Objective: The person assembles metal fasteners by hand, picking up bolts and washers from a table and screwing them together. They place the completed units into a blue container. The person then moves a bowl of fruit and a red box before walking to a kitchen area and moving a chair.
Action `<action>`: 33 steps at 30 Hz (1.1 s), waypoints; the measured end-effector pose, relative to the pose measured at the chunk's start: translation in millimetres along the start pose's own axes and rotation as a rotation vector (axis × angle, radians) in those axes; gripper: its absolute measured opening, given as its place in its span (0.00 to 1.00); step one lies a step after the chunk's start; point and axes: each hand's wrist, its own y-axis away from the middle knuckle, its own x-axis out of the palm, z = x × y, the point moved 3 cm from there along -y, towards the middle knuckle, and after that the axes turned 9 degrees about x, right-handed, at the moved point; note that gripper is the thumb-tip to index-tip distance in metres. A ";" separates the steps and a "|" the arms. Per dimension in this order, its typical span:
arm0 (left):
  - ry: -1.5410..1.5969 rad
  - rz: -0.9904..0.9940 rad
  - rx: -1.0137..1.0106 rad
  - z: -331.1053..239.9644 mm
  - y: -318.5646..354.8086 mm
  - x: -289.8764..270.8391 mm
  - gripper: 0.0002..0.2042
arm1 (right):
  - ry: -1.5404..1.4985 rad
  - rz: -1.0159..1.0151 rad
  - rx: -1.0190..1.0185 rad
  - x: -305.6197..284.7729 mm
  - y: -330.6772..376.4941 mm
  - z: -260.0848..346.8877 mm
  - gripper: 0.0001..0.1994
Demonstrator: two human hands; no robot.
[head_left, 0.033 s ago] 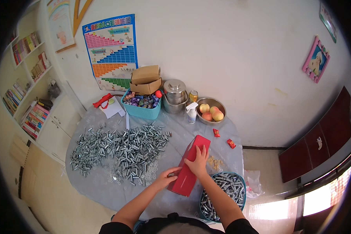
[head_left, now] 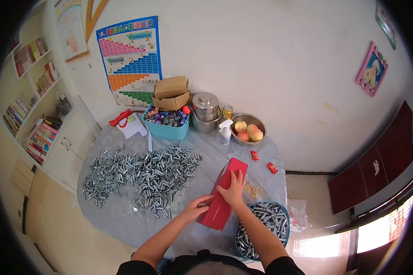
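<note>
A long red box (head_left: 221, 201) lies slantwise on the cloth-covered table in front of me. My right hand (head_left: 231, 190) rests over its top and right side, fingers spread and thumb at the near left edge. From the left, my left hand (head_left: 196, 208) presses its fingers against the box's lower left side, so the box is held between both hands. Whether it contains anything cannot be seen. To the left spreads a big heap of small silvery metal cylinders (head_left: 160, 176), with loose washers (head_left: 181, 199) around it. A blue basket (head_left: 287, 217) of similar metal pieces stands near my right forearm.
Light brown bits (head_left: 253, 190) and two red packets (head_left: 271, 168) lie right of the box. Along the back stand a turquoise basket (head_left: 167, 133) of wrapped items, a lidded metal pot (head_left: 205, 107), a spray bottle (head_left: 225, 132) and a bowl (head_left: 261, 123) of fruit.
</note>
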 end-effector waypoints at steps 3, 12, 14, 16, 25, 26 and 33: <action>-0.011 0.018 -0.070 -5.6 -3.1 3.6 0.27 | -0.022 0.018 0.037 -3.0 1.1 4.6 0.41; -0.538 -0.069 0.163 -19.7 5.4 -18.2 0.27 | -0.154 0.020 0.053 -17.8 0.9 -13.0 0.42; -0.630 -0.048 0.209 -4.9 7.8 -26.4 0.26 | -0.335 0.007 0.099 -21.9 1.5 -17.4 0.41; -0.825 -0.024 0.226 -1.5 6.7 -25.8 0.25 | -0.388 0.005 0.107 -28.5 1.6 -19.4 0.41; -1.478 -0.011 -0.025 -37.4 8.9 32.6 0.48 | -0.954 0.242 0.360 -40.3 0.5 -7.1 0.42; -1.489 0.004 -0.034 -39.1 9.6 40.5 0.50 | -0.799 0.214 0.313 -30.8 1.6 -13.9 0.43; -1.271 -0.136 -0.187 -41.6 5.4 48.9 0.45 | -0.053 0.052 0.142 -38.4 29.7 11.2 0.54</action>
